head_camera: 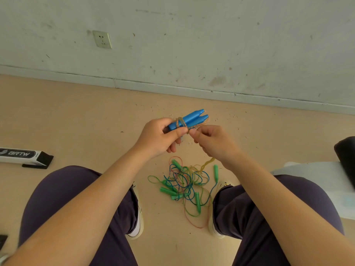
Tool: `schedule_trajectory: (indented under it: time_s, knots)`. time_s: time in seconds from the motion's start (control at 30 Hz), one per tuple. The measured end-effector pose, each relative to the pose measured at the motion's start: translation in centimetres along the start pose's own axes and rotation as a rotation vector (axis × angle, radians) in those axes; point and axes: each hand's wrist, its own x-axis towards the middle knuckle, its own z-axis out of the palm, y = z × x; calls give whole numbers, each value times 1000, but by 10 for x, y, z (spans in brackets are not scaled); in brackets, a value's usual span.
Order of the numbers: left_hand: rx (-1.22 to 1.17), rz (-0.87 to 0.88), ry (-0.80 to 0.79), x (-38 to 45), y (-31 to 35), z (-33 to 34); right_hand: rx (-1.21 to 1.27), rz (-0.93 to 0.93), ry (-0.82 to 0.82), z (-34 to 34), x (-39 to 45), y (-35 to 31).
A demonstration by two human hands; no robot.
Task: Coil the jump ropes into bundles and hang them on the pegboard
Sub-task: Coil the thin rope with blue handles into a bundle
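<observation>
**A:** What does the left hand point(160, 137) have?

**B:** It grips a pair of blue handles point(189, 120) laid side by side, their tapered ends pointing up and to the right, towards the wall point(192, 35). The fingers curl round the lower ends.

**A:** And the rope on them?

**B:** A yellowish rope point(181, 123) is wound a few turns round the handles, just above the left thumb. The right hand point(213, 143) pinches a stretch of that same rope between thumb and fingers, touching the left hand's thumb tip. More of the rope hangs down below the right wrist towards the floor point(76, 116).

**A:** Where are the other jump ropes?

**B:** In a loose tangle point(184, 186) on the floor between the person's two shoes, below the hands. Green, blue and reddish cords cross over one another, with several green handles point(169, 191) lying among them. One green handle lies apart at the right edge of the heap, near the right shoe point(217, 214).

**A:** Anything else about?

**B:** A white and black box point(23, 156) marked BRTW lies on the floor at the left. A wall socket point(102, 39) sits on the scuffed wall. The person sits with knees apart in dark purple trousers point(63, 191).
</observation>
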Motion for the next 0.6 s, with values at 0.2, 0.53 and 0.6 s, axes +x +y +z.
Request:
schedule_trajectory:
  time_s: [0.2, 0.53, 0.6]
  knots:
    - [193, -76, 13, 3, -4, -3, -139, -95, -81, -9, -6, -10]
    - [108, -232, -471, -4, 11, -12, -335, -310, -23, -16, -11, -13]
    - [84, -220, -489, -4, 15, -14, -306, -329, 14, -18, -9, -14]
